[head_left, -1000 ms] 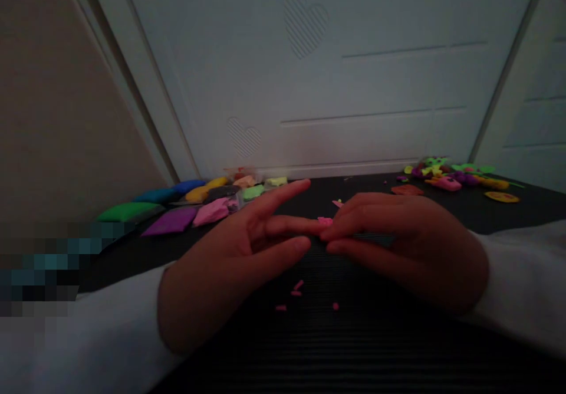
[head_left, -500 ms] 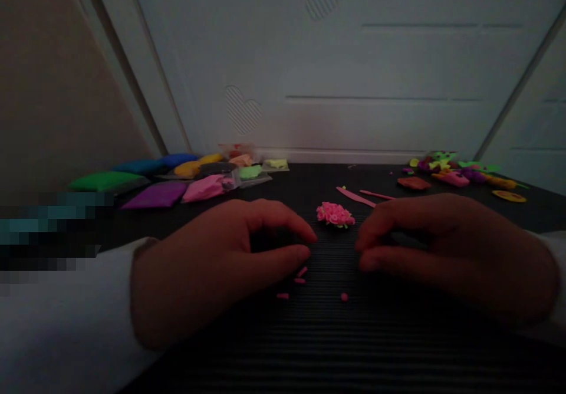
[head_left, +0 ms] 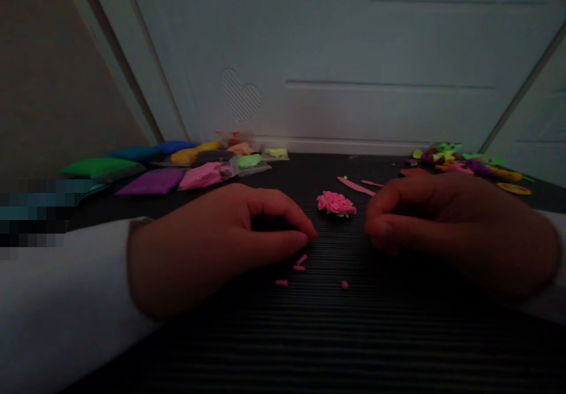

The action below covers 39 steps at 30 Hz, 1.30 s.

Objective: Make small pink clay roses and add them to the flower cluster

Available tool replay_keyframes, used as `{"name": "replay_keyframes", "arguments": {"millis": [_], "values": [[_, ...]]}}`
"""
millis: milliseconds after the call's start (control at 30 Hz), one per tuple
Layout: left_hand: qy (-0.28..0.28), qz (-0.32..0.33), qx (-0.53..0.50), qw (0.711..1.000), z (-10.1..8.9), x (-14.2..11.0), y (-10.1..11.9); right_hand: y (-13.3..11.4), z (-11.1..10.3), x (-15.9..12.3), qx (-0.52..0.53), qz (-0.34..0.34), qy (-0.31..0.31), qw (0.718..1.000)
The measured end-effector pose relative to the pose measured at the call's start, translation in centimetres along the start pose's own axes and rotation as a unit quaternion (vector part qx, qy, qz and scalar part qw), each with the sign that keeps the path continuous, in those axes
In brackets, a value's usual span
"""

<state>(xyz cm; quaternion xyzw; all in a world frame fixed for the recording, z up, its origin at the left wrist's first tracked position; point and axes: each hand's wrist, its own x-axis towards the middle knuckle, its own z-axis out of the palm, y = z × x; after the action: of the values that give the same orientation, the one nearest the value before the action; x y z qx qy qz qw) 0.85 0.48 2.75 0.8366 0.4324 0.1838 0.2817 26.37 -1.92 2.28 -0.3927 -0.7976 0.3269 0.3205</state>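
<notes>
My left hand (head_left: pixel 221 243) rests over the dark ridged table, thumb and forefinger tips pinched together; anything between them is too small to make out. Just below those fingertips lie several short pink clay pieces (head_left: pixel 299 268). On the right, my right hand (head_left: pixel 451 235) is closed, its thumb against the curled forefinger, and what it may hold is hidden. A pink clay flower cluster (head_left: pixel 336 204) with bits of green at its edge sits between and beyond both hands. Nearer to me is a small pink clay ball (head_left: pixel 345 285).
Behind my right hand lie a pink modelling knife (head_left: pixel 356 187) and a thin pink stick (head_left: pixel 372 183). Bags of coloured clay, among them a purple bag (head_left: pixel 151 181), spread at the back left. Colourful clay shapes (head_left: pixel 477 167) pile at the back right, before a white panel (head_left: pixel 336 52).
My left thumb and forefinger have come together. The right thumb and forefinger have closed too, and that hand has shifted slightly right. The view has tilted a little downward.
</notes>
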Motion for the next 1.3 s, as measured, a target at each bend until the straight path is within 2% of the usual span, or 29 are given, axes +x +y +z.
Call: {"name": "replay_keyframes", "arguments": {"millis": [133,300,767,1000,1167,1300], "values": [[-0.007,-0.005,-0.003,1.0,0.1,0.1,0.2,0.0,0.2,0.2,0.047,0.018,0.026,0.998],[0.0,0.002,-0.016,1.0,0.2,0.0,0.3,0.1,0.3,0.3,0.097,0.024,0.014,0.995],[0.002,0.05,0.02,0.999,0.0,0.0,-0.2,0.4,0.4,0.6,0.091,0.032,0.02,0.995],[-0.009,0.08,0.018,0.997,-0.2,0.1,-0.3,0.5,-0.1,0.0,0.028,0.028,-0.044,0.998],[-0.026,0.071,0.001,0.997,-0.2,0.2,-0.2,0.5,-0.2,-0.3,-0.032,-0.008,-0.1,0.994],[-0.034,0.074,-0.011,0.997,-0.2,0.1,0.0,0.5,0.1,-0.7,-0.069,-0.022,-0.12,0.99]]}}
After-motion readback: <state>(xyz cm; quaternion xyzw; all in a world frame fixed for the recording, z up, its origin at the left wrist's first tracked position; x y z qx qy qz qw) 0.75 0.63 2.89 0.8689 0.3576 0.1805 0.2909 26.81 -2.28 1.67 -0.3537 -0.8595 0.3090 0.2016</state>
